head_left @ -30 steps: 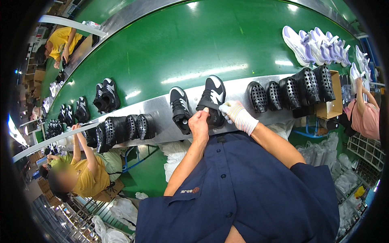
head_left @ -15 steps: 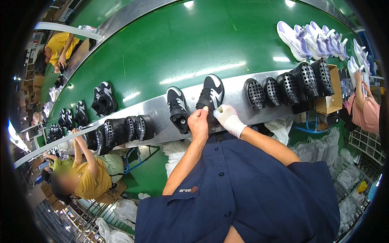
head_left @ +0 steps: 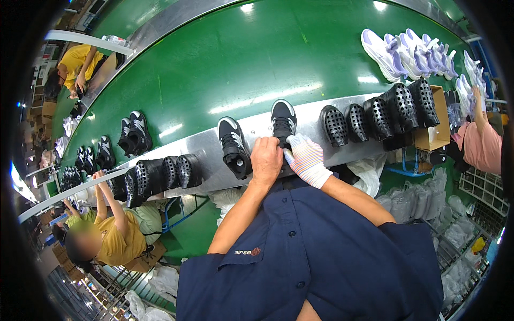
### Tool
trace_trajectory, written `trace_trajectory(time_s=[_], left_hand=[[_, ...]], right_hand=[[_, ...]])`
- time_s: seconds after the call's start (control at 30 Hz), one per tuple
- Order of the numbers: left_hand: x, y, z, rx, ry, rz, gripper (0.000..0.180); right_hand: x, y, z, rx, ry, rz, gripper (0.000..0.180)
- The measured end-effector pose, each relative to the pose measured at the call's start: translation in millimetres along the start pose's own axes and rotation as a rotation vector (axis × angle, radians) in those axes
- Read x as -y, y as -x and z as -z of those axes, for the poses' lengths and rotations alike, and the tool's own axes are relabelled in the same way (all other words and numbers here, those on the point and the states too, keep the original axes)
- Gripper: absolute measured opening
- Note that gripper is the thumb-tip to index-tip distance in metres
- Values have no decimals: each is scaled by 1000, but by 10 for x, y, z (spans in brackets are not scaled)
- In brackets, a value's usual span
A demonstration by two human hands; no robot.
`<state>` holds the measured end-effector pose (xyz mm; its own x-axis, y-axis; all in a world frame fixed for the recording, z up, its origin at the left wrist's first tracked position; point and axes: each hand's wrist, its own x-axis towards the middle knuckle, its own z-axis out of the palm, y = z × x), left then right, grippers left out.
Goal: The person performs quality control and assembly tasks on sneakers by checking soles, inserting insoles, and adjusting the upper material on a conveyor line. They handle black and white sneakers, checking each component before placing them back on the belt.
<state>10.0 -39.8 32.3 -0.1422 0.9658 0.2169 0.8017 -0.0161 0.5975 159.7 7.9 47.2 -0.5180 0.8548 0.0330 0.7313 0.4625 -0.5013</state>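
Observation:
A black sneaker (head_left: 282, 119) with a grey-white toe stands on the metal ledge, its toe away from me. My bare left hand (head_left: 266, 160) is closed on the left side of its heel opening, fingers curled. On the right side of the same opening, my right hand (head_left: 308, 158), in a white glove with coloured stripes, grips the collar. The hands cover most of the heel, so what the fingertips pinch there is hidden. Just left of them, untouched, stands a matching black sneaker (head_left: 232, 143), its heel toward me.
Black perforated shoe lasts (head_left: 381, 117) line the metal ledge (head_left: 209, 147) on the right, with more lasts (head_left: 152, 175) on the left. White-and-lilac sneakers (head_left: 383, 53) and black sneakers (head_left: 136, 134) rest on the green belt (head_left: 214, 64). A cardboard box (head_left: 440, 117) stands right; co-workers sit nearby.
The gripped sneaker has turned to point more straight ahead. My left hand has rolled over, its back now up, and my right hand has shifted slightly right along the collar.

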Motion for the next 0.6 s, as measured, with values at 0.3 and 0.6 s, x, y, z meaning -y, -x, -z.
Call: trace_trajectory(time_s=[0.3, 0.6], left_hand=[[-139, 268, 231, 447, 22, -43, 47], [-52, 346, 280, 252, 238, -61, 35]], right_hand=[[-76, 10, -258, -93, -85, -12, 14], [-128, 91, -343, -165, -188, -30, 19]])
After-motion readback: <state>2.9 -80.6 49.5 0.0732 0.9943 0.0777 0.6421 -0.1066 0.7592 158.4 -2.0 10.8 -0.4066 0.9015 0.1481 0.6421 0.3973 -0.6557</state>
